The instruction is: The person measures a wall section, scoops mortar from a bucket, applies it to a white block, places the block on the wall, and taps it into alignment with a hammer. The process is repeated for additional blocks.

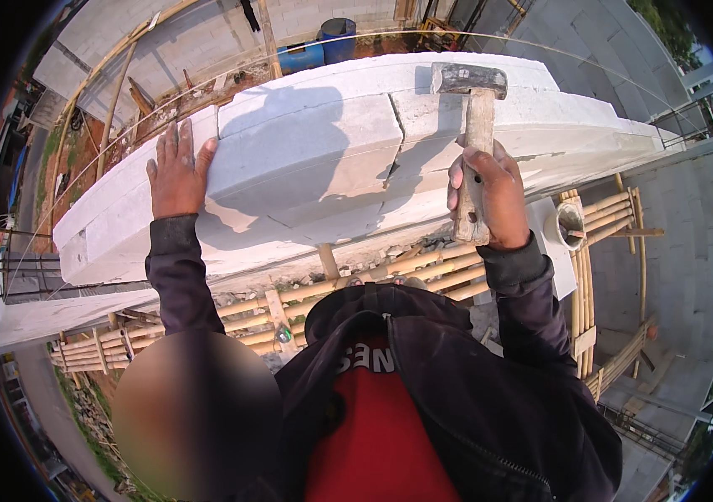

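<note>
Pale lightweight blocks (306, 151) form a wall across the middle of my view, with seams and dark shadows on them. My left hand (176, 176) rests on the top of a left-hand block, fingers extended across it beside a vertical joint. My right hand (490, 192) grips the pale, worn handle of a mallet (469, 78), whose dark, scuffed head is over the upper part of the blocks at the right. The handle runs up through my fist, its lower end showing below my fingers.
Bamboo scaffolding (406, 268) runs below the wall, with rubble beside it and a white bucket (567, 227) at right. Beyond the wall lie blue barrels (298, 56), poles and grey block walls (657, 284). A string line crosses overhead. A road (63, 418) shows far down at left.
</note>
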Tool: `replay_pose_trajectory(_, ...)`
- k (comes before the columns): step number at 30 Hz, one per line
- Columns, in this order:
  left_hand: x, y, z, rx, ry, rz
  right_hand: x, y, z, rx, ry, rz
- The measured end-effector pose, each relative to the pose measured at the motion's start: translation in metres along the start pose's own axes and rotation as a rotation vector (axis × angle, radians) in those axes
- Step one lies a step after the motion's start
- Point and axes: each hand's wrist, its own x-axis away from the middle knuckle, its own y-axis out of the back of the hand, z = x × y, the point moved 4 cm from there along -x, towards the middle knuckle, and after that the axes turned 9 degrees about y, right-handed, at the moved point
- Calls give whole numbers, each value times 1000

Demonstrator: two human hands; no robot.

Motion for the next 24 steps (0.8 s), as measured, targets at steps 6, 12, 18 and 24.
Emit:
replay_pose_trajectory(6, 1, -1, 2, 16, 6, -1, -8, 5, -4, 77, -98, 150)
replay_pose_trajectory(12, -3, -3, 3, 6, -9, -8, -9, -1, -22, 130, -119, 274)
replay_pose_trajectory(18, -4, -4, 4, 18, -4, -9, -13, 1, -19, 88, -37, 190)
replay_pose_trajectory(24, -3, -4, 5, 7, 1, -11, -13, 9, -13, 10, -55, 136)
